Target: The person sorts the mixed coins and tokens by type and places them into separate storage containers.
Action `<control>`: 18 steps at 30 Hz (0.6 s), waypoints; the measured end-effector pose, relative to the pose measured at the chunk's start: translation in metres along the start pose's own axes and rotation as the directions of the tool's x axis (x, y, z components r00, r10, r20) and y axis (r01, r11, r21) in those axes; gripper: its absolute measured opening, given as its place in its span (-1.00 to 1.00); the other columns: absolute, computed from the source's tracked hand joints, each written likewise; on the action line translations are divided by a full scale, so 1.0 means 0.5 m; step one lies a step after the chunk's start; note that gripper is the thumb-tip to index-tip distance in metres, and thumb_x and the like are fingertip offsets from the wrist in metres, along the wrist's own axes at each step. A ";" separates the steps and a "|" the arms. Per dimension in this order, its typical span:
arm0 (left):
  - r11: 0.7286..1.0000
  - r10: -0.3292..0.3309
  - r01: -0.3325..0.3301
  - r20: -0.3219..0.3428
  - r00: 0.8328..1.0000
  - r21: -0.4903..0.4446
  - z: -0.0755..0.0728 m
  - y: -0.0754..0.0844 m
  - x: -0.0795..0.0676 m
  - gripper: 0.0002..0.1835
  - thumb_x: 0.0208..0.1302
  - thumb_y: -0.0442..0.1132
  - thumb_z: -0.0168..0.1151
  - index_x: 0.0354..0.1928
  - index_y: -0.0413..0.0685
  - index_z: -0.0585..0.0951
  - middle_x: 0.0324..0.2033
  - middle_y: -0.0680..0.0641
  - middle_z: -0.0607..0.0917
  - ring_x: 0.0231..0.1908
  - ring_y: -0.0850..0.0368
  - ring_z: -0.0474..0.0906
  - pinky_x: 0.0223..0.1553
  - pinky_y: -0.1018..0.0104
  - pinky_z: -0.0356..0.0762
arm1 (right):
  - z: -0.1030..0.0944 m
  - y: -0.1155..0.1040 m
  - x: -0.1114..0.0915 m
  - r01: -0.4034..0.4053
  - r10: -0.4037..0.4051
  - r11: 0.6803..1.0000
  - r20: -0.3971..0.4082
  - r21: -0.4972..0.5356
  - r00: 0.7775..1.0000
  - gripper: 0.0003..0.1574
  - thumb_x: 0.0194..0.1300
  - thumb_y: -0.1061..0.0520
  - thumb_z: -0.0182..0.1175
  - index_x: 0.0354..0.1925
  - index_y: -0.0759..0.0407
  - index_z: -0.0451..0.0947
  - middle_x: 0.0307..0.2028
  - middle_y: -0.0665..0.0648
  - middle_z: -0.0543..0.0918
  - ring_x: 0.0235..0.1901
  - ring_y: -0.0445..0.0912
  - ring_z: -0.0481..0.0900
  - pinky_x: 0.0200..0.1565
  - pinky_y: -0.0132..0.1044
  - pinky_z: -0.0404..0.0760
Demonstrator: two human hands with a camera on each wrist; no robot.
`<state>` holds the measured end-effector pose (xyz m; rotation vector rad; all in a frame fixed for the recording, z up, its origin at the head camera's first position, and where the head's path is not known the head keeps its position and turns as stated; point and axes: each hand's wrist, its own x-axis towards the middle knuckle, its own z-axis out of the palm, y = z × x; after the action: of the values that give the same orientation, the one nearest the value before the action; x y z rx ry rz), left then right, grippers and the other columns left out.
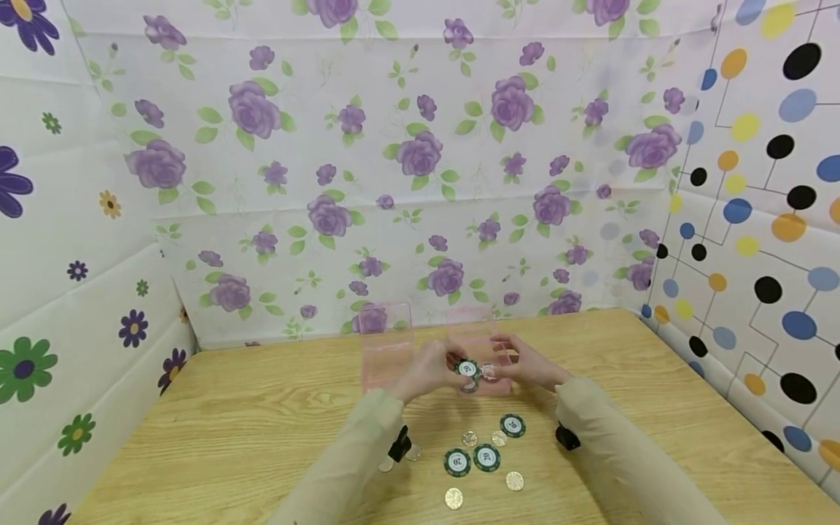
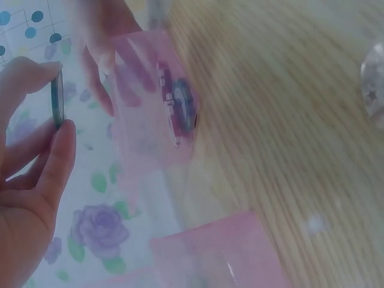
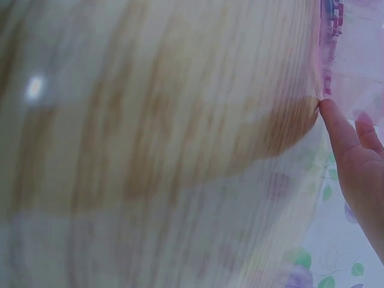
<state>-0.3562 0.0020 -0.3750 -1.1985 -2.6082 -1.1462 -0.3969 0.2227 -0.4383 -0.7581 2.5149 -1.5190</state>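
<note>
In the head view my left hand (image 1: 429, 370) pinches a green-edged poker chip (image 1: 467, 369) marked 20 in front of the right pink see-through box (image 1: 496, 389). The left wrist view has this chip (image 2: 57, 99) edge-on between thumb and fingertips. My right hand (image 1: 530, 366) holds that box by its right side, thumb in front and fingers farther back. Inside the box, chips (image 2: 180, 105) show through the pink wall. The right thumb (image 3: 336, 123) lies at the box's edge in the right wrist view.
A second pink box (image 1: 386, 364), its lid raised, stands to the left. Green chips (image 1: 486, 457) and gold coins (image 1: 453, 499) lie scattered on the wooden table (image 1: 262, 430) between my forearms. Flowered cloth (image 1: 367, 168) hangs behind the table.
</note>
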 end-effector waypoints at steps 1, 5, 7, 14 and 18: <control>1.000 -0.001 0.001 -0.005 1.000 0.008 -0.002 0.000 0.002 -0.66 -0.44 -0.17 0.23 -0.48 -0.12 0.44 -0.58 0.03 0.44 -0.58 0.25 0.35 -0.61 0.54 0.30 | -0.001 0.001 0.001 -0.005 0.005 1.000 -0.001 0.005 1.000 -0.18 -0.23 0.07 0.10 -0.01 0.08 -0.09 -0.10 0.19 0.07 -0.14 0.13 0.02 -0.23 -0.18 0.17; 1.000 -0.016 0.016 -0.015 1.000 0.012 -0.007 -0.002 0.009 -0.64 -0.45 -0.12 0.22 -0.48 -0.12 0.44 -0.58 0.03 0.44 -0.57 0.24 0.35 -0.61 0.54 0.30 | -0.005 0.004 0.004 -0.002 0.002 1.000 -0.004 -0.008 1.000 -0.18 -0.23 0.06 0.11 -0.01 0.08 -0.09 -0.11 0.18 0.08 -0.13 0.12 0.02 -0.22 -0.20 0.16; 1.000 -0.023 0.023 -0.017 1.000 0.012 -0.008 -0.003 0.014 -0.63 -0.46 -0.10 0.22 -0.48 -0.11 0.44 -0.58 0.03 0.45 -0.57 0.25 0.35 -0.61 0.54 0.30 | -0.005 0.006 0.004 0.000 0.000 1.000 -0.007 -0.016 1.000 -0.18 -0.24 0.05 0.11 -0.02 0.08 -0.08 -0.11 0.17 0.08 -0.14 0.12 0.02 -0.22 -0.21 0.16; 0.999 -0.050 0.050 -0.039 0.998 -0.008 -0.002 -0.011 0.028 -0.68 -0.41 -0.14 0.21 -0.50 -0.13 0.44 -0.59 0.01 0.45 -0.59 0.25 0.35 -0.63 0.51 0.31 | -0.001 0.001 0.001 0.014 -0.014 1.000 -0.003 0.015 1.000 -0.19 -0.24 0.08 0.11 -0.02 0.07 -0.08 -0.11 0.21 0.07 -0.15 0.17 0.01 -0.23 -0.18 0.16; 0.998 -0.058 0.058 -0.061 0.996 -0.004 0.002 -0.016 0.036 -0.68 -0.42 -0.12 0.21 -0.51 -0.11 0.45 -0.59 0.02 0.45 -0.59 0.27 0.34 -0.62 0.52 0.30 | 0.001 -0.007 -0.003 0.036 -0.036 0.999 -0.002 0.028 0.999 -0.23 -0.21 0.11 0.10 -0.03 0.03 -0.06 -0.10 0.25 0.05 -0.14 0.11 0.04 -0.22 -0.12 0.12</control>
<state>-0.3738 0.0108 -0.3747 -1.0773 -2.6130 -1.1766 -0.3943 0.2219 -0.4359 -0.8023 2.4891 -1.5630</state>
